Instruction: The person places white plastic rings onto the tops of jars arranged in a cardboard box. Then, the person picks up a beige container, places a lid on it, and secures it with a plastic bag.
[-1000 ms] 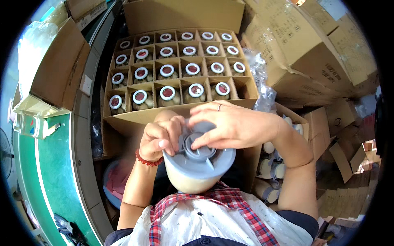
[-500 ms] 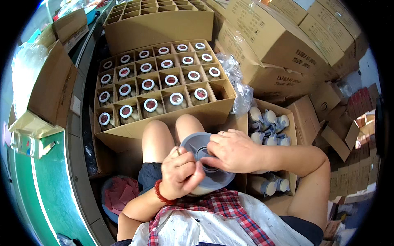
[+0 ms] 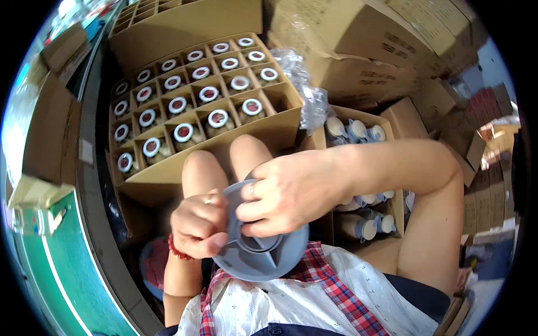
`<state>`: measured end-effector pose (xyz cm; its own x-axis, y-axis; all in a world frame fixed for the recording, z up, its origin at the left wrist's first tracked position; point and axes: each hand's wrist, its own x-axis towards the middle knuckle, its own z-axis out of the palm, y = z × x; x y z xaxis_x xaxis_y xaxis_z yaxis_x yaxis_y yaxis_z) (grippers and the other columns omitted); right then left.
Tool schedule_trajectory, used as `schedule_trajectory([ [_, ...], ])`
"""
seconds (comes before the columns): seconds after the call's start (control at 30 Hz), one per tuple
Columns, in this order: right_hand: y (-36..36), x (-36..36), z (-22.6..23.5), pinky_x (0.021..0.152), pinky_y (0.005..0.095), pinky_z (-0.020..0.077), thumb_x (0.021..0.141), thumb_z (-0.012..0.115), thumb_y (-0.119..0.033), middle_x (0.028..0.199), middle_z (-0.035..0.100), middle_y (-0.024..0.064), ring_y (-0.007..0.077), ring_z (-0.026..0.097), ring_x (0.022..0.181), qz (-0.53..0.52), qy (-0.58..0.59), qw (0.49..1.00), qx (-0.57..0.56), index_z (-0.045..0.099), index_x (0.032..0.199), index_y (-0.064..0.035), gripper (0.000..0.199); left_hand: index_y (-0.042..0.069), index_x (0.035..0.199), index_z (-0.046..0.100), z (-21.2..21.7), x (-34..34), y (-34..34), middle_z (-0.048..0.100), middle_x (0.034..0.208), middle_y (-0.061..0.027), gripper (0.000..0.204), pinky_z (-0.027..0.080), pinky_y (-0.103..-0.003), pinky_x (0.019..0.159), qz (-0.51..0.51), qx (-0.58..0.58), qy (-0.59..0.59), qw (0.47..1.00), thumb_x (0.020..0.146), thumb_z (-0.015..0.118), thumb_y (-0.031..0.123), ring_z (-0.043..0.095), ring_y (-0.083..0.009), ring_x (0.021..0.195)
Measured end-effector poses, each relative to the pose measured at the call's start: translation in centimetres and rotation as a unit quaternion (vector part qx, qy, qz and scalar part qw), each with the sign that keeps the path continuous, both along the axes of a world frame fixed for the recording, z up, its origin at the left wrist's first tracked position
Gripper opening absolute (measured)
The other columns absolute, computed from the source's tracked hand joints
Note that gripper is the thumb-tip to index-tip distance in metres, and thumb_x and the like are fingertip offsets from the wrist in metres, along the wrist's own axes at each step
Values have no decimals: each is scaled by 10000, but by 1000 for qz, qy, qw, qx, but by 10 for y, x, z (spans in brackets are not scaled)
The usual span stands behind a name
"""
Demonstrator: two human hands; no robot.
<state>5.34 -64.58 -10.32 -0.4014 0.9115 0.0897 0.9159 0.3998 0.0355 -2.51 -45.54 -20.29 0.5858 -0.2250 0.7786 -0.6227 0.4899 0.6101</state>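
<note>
A grey round dish point(image 3: 255, 271), divided by ribs around a central ring, rests at my lap, tilted slightly. My left hand point(image 3: 199, 224) is closed on its left rim, with a red beaded bracelet at the wrist. Over the dish's middle and far side, my right hand point(image 3: 286, 193) has its fingers curled down; what they hold, if anything, is hidden. Beyond my knees stands a cardboard carton point(image 3: 224, 147) with dividers. White-lidded jars point(image 3: 183, 133) with dark red lid centres sit in most of its compartments.
At my right an open carton point(image 3: 399, 215) holds several pale-capped bottles point(image 3: 365, 228). Stacked cardboard boxes point(image 3: 381, 33) rise behind it, with crumpled clear plastic point(image 3: 305, 92) beside the jars. A green-topped table point(image 3: 67, 269) runs along my left, near a bin point(image 3: 150, 269) of reddish pieces.
The view has shifted, and the surroundings sit further left and higher. My right hand has moved across the dish, its fingers now curled over the ring. My left hand stays at the rim.
</note>
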Motion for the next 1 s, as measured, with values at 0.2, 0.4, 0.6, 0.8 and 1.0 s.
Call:
schedule_trajectory([
  [0.2, 9, 4, -5, 529, 322, 476, 831, 560, -232, 750, 560, 28, 197, 613, 694, -18, 68, 996, -62, 553, 778, -74, 168, 71, 457, 400, -8, -5, 0, 477, 488, -40, 325, 346, -311, 537, 93, -37, 45, 994, 698, 617, 83, 389, -185, 463],
  [0.4, 19, 36, -13, 599, 383, 489, 848, 574, -447, 782, 621, 108, 293, 635, 772, -161, 199, 959, -121, 581, 839, -35, 411, 61, 693, 615, 16, -20, -2, 606, 680, -72, 390, 415, -382, 701, 382, 148, 15, 912, 772, 600, 443, 532, -225, 639],
  [0.6, -91, 138, -69, 822, 342, 480, 803, 683, -338, 1046, 622, 151, 294, 604, 949, -527, 466, 710, 13, 534, 1244, -37, 554, 31, 730, 573, -11, -13, -1, 571, 808, -104, 311, 408, -423, 869, 516, 229, 96, 819, 858, 543, 312, 545, -252, 829],
  [0.8, -205, 143, -223, 1065, 643, 168, 616, 807, -413, 1530, 133, 161, 379, 149, 1396, -722, -17, 689, -61, 167, 1465, -57, 1121, 59, 858, 548, -90, 45, 57, 556, 810, -54, 331, 465, -348, 774, 224, -293, 524, 768, 973, 427, 345, 563, -172, 886],
  [1.0, -183, 199, -274, 568, 315, 432, 884, 601, -187, 755, 651, 63, 197, 588, 620, -730, 267, 551, 303, 634, 887, -50, 141, -11, 856, 606, -98, 74, 14, 627, 855, -91, 310, 475, -293, 749, 206, -22, 525, 826, 956, 490, 259, 589, -162, 825],
])
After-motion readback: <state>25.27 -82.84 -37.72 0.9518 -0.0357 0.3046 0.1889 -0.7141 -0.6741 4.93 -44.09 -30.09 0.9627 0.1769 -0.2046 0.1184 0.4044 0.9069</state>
